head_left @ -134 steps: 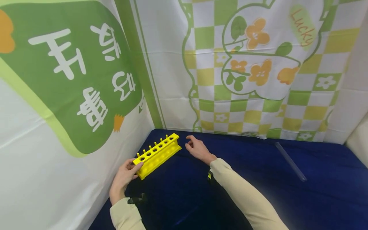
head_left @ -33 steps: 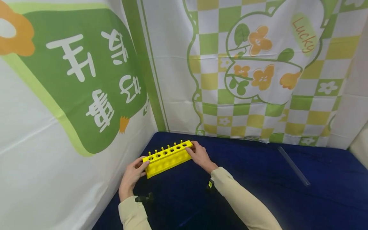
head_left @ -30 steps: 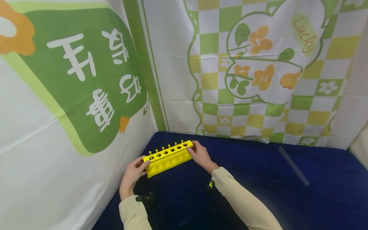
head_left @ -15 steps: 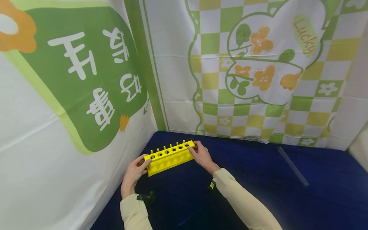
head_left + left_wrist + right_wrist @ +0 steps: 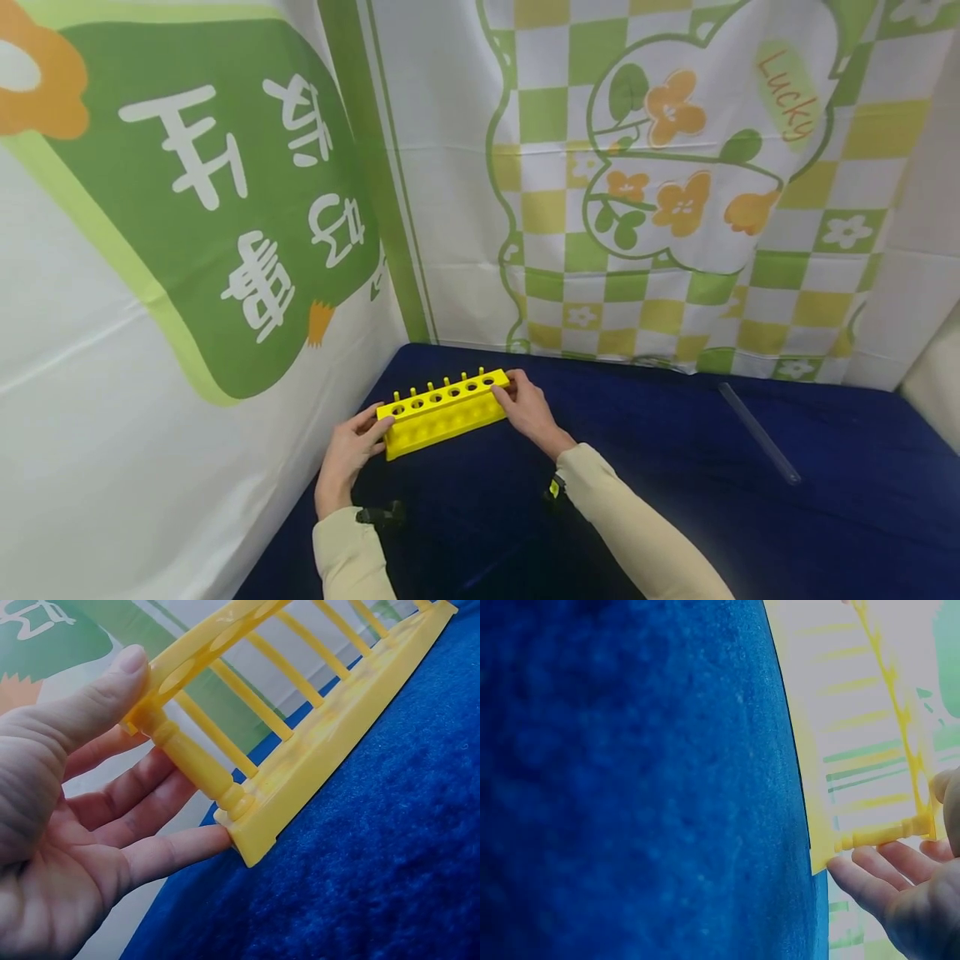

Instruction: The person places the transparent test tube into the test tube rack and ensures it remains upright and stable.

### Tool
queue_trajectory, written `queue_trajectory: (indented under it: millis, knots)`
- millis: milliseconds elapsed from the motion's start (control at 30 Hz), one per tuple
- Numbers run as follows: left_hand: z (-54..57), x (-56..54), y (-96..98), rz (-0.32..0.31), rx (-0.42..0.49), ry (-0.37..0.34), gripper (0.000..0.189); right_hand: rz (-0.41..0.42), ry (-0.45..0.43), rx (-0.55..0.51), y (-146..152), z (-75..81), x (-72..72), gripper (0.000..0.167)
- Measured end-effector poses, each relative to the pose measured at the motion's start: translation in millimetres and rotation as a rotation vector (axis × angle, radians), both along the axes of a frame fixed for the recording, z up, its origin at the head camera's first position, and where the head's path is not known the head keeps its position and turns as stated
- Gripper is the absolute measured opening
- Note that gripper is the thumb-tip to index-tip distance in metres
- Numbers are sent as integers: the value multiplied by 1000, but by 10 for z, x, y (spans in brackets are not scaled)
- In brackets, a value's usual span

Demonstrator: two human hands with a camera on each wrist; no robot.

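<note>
A yellow test tube rack [image 5: 446, 423] stands upright on the dark blue cloth near the left wall, with a row of round holes and several pegs along its back. My left hand [image 5: 347, 458] grips its left end. In the left wrist view the thumb [image 5: 112, 694] lies on the top rail, fingers reach round the end post [image 5: 191, 761], and the little finger touches the base. My right hand [image 5: 532, 415] holds the opposite end, its thumb at the top edge. The right wrist view shows fingertips [image 5: 847, 868] against that end's post and base.
A clear tube [image 5: 759, 433] lies on the blue cloth [image 5: 637, 467] at the right. Printed white and green curtains [image 5: 450, 208] hang close at the left and behind. Dark wrist straps show at both cuffs.
Since the oldest frame, my right hand has reached the rack's right end and taken hold, and the rack has turned and shifted right. During the last second hands and rack stay almost still.
</note>
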State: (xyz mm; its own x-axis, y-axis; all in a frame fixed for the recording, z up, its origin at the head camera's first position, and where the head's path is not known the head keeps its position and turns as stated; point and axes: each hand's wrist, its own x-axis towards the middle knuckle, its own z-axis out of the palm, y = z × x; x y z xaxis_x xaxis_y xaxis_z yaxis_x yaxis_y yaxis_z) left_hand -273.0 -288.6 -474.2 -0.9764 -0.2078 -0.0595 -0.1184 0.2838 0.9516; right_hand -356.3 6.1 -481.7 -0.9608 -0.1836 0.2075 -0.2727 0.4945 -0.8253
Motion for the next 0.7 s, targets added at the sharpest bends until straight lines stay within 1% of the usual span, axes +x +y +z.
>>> queue_trajectory:
  millis: [133,300,533,700]
  knots:
    - [-3,-8,7,0,12,1,68,-5,-3,-2,12,-7,12,47]
    - [-13,-19,33,-5,0,8,68,-15,-6,-10,39,-18,28,46]
    - [18,-47,82,-17,6,7,67,-19,1,-18,91,-10,16,45]
    - [16,-80,119,-19,-20,11,67,-38,-2,-12,130,-29,1,43]
